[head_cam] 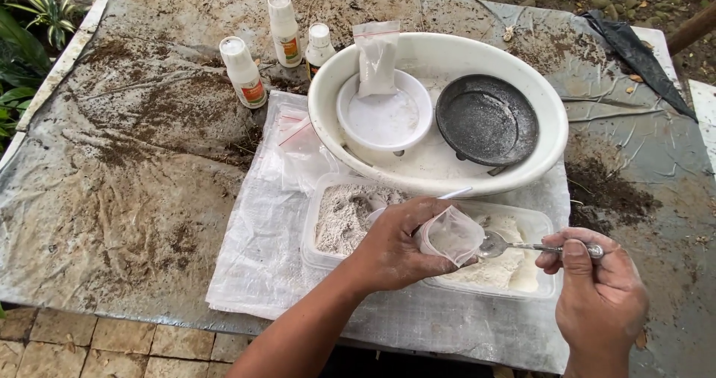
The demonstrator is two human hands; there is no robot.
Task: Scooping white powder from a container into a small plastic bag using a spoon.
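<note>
While the camera looks down from the person's head, two bare hands work over a dirty grey bench (127,199) standing outdoors. The left hand (391,247) is closed around a small clear plastic bag (451,235), pinching its mouth open just above two plastic tubs. The right hand (600,296) is clamped on the handle of a metal spoon (522,247), whose bowl touches the bag's opening (any powder on the spoon is too small to make out).

Directly under the hands, the left tub (335,218) holds greyish powder and the right tub (522,270) holds paler, cream-white powder; they sit side by side, touching, on a white woven sheet (253,259) spread over the bench.

Behind the tubs rests a large white oval basin (548,143). Inside it lie a white round saucer (384,113) on the left and a black round saucer (486,119) on the right, with a sealed bag of white powder (375,57) leaning upright at the white saucer's far edge.

Three small white bottles (242,72) stand upright to the left of and behind the basin, near each other. A few empty clear bags (298,136) lie on the sheet beside the basin's left rim.
</note>
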